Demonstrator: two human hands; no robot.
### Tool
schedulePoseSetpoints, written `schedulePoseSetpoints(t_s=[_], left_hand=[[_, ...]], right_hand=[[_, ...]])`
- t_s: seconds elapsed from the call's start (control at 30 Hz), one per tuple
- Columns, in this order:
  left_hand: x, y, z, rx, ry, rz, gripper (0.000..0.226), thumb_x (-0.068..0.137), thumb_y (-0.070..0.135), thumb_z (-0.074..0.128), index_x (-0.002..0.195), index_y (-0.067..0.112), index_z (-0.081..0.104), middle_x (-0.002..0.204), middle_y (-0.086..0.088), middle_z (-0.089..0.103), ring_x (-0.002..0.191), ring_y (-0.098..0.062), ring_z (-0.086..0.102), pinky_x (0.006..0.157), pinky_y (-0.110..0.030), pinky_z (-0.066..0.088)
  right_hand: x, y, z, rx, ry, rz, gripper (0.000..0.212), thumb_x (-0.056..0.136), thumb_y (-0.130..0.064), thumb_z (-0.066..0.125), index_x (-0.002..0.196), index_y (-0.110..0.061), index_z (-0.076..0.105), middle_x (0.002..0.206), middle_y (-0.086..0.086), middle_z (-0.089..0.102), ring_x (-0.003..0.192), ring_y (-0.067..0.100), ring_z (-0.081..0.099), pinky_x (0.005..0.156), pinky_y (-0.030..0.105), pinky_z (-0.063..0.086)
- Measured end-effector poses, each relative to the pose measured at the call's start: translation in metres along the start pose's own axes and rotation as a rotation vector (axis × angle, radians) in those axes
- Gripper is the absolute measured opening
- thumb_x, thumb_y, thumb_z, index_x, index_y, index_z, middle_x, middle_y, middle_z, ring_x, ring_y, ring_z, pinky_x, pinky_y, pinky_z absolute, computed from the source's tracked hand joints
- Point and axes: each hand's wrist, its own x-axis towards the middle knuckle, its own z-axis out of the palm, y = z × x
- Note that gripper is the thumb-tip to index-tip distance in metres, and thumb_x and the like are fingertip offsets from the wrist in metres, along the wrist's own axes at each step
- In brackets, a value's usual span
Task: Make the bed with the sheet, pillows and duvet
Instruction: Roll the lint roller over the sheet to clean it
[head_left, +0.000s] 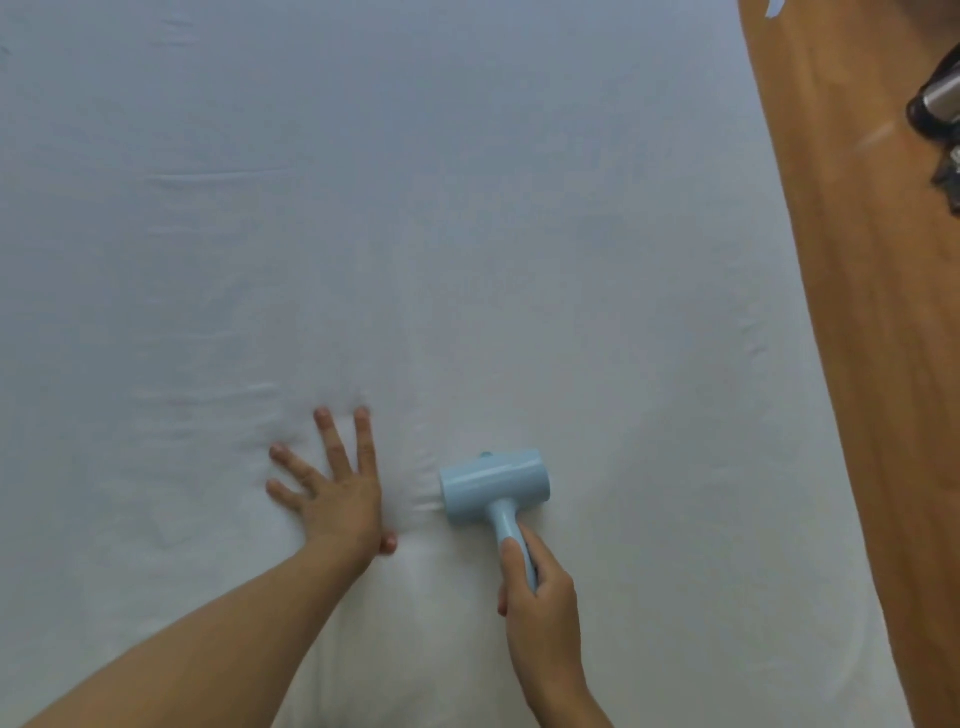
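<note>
White sheet (415, 234) lay flat; left hand (332, 493), fingers spread, pressed it just left of the lint roller (493, 486), whose handle the right hand (540, 597) gripped.

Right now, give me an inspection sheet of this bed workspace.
Surface: white sheet spread across the bed, faint wrinkles.
Job's things: sheet only; pillows and duvet nothing seen.
Clutter: light blue roller tool on the sheet.
Grippers: left hand flat with fingers spread, presses the sheet; right hand grips the roller's handle.
Cables: nothing seen.
Surroundings: wooden floor on the right; a dark and metallic object at the far right edge, unclear.
</note>
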Motion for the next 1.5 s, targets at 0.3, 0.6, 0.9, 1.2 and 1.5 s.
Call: schedulePoseSetpoints(t_s=[0.3, 0.6, 0.9, 1.2, 1.5], left_hand=[[0.012, 0.05, -0.045, -0.056, 0.033, 0.192, 0.148, 0.061, 0.068, 0.08, 0.145, 0.033, -0.037, 0.152, -0.005, -0.045, 0.142, -0.045, -0.031, 0.108, -0.075, 0.004], [0.04, 0.061, -0.03, 0.176, 0.11, 0.327, 0.142, 0.05, 0.103, 0.033, 0.142, 0.026, -0.042, 0.143, -0.013, -0.054, 0.128, -0.052, -0.046, 0.098, -0.084, -0.003], [0.044, 0.062, -0.023, 0.206, 0.168, 0.32, 0.141, 0.05, 0.103, 0.029, 0.143, 0.025, -0.041, 0.144, -0.014, -0.053, 0.129, -0.052, -0.045, 0.099, -0.084, -0.002], [0.051, 0.055, -0.009, 0.24, 0.289, 0.388, 0.142, 0.05, 0.106, 0.02, 0.157, 0.018, -0.011, 0.159, -0.018, -0.028, 0.139, -0.055, -0.028, 0.096, -0.087, 0.002], [0.053, 0.048, 0.002, 0.207, 0.423, 0.484, 0.127, 0.063, 0.094, 0.03, 0.158, 0.011, 0.015, 0.164, -0.02, -0.007, 0.146, -0.053, -0.012, 0.099, -0.085, 0.001]], right_hand=[[0.089, -0.087, -0.038, 0.035, 0.119, -0.195, 0.037, 0.101, -0.029, 0.054, 0.068, -0.011, 0.053, 0.051, -0.003, 0.05, 0.045, 0.007, 0.043, 0.048, 0.027, 0.035], [0.219, -0.161, -0.038, 0.128, 0.073, 0.029, 0.04, 0.1, -0.034, 0.047, 0.111, 0.002, 0.061, 0.073, 0.012, 0.052, 0.038, 0.01, 0.041, 0.04, 0.023, 0.029], [0.15, -0.066, -0.051, -0.033, 0.084, -0.062, 0.028, 0.097, -0.043, 0.048, 0.089, -0.022, 0.065, 0.048, -0.005, 0.052, 0.044, 0.01, 0.045, 0.054, 0.03, 0.038], [0.065, -0.003, -0.081, -0.071, 0.057, -0.065, 0.024, 0.102, -0.038, 0.05, 0.081, -0.033, 0.062, 0.053, -0.007, 0.048, 0.049, 0.005, 0.043, 0.051, 0.026, 0.035], [0.17, -0.079, -0.121, -0.01, 0.195, -0.179, 0.034, 0.093, -0.037, 0.054, 0.078, -0.008, 0.059, 0.057, -0.002, 0.043, 0.05, 0.015, 0.042, 0.052, 0.032, 0.033]])
